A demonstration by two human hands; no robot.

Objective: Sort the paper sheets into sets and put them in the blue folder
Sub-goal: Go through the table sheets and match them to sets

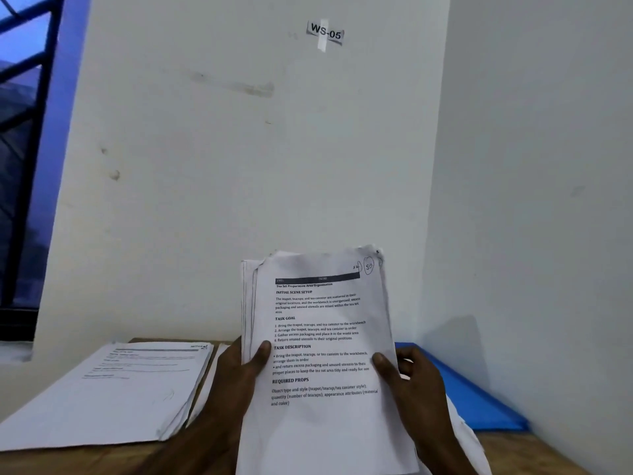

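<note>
Here, both hands hold a stack of printed sheets (322, 341) upright above a wooden table (534, 452). The left hand (236, 371) clamps the stack's left edge, thumb on the top page; the right hand (416, 382) clamps its right edge. More sheets (109, 392) lie at near left, and the blue folder (476, 399) lies flat at right against the wall (531, 200).

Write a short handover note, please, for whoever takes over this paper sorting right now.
Hands: the left hand and the right hand each grip a side edge of the held stack, upright above the table.
Things: one pile of sheets lies on the table at left; the blue folder lies at right.
Done: one pile apparently set out.
Left: sort the held stack, then put the sets in the folder.
</note>
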